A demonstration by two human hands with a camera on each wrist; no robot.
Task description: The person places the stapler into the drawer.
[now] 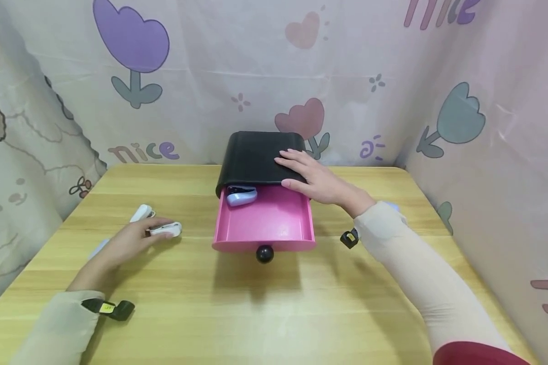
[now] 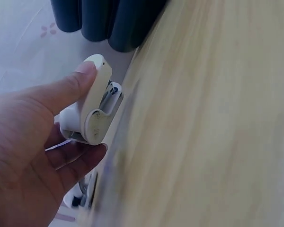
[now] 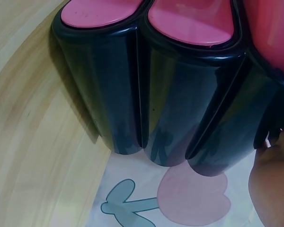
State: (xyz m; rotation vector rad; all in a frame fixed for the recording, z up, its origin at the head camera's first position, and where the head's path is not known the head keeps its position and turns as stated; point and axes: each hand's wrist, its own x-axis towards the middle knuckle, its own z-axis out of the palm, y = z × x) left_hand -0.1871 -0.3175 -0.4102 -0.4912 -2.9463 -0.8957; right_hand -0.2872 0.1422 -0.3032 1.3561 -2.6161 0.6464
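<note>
My left hand (image 1: 129,242) pinches a small white stapler (image 1: 168,229) above the table's left side. In the left wrist view the thumb lies along the stapler's (image 2: 92,106) top arm, with fingers beneath. A second white stapler (image 1: 141,213) lies just behind that hand. At the table's centre back stands a black drawer cabinet (image 1: 260,157); its pink top drawer (image 1: 269,228) is pulled out. Inside the drawer, at the back left corner, sits a light blue stapler (image 1: 242,196). My right hand (image 1: 321,181) rests with extended fingers on the cabinet's top right side.
A black round knob (image 1: 265,254) sticks out from the drawer front. Below are two closed pink drawers (image 3: 191,21) in the right wrist view. Light blue things peek out by the left wrist (image 1: 99,248) and behind the right sleeve (image 1: 391,206). A patterned curtain (image 1: 201,91) surrounds the wooden table.
</note>
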